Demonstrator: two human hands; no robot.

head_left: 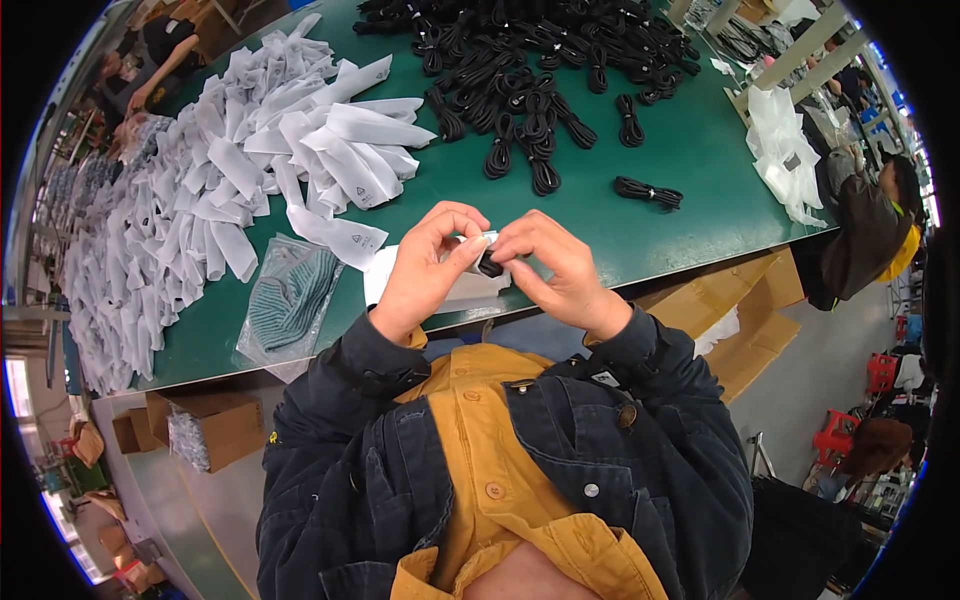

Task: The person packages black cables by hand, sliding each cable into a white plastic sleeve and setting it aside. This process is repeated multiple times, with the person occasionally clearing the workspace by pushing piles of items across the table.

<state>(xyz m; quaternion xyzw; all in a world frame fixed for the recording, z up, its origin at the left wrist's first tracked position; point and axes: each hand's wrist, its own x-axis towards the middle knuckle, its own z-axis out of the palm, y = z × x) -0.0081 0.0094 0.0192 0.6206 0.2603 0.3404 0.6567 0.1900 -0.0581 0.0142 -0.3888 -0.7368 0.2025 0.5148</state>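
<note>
Head view: green table (690,150), workshop room, cardboard boxes (215,425) below the near edge. White sleeves (250,160) heaped left, black cable coils (540,80) piled far centre; bare green strip at right. Left hand (425,270) and right hand (555,265), fingers pinched together on a small black plug (489,264) in a white sleeve, above the near edge.

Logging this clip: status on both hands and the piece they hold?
Left hand and right hand pinch a small black plug with clear bag. White sleeve pile left, black cable bundles beyond. Nothing between the hands.
</note>
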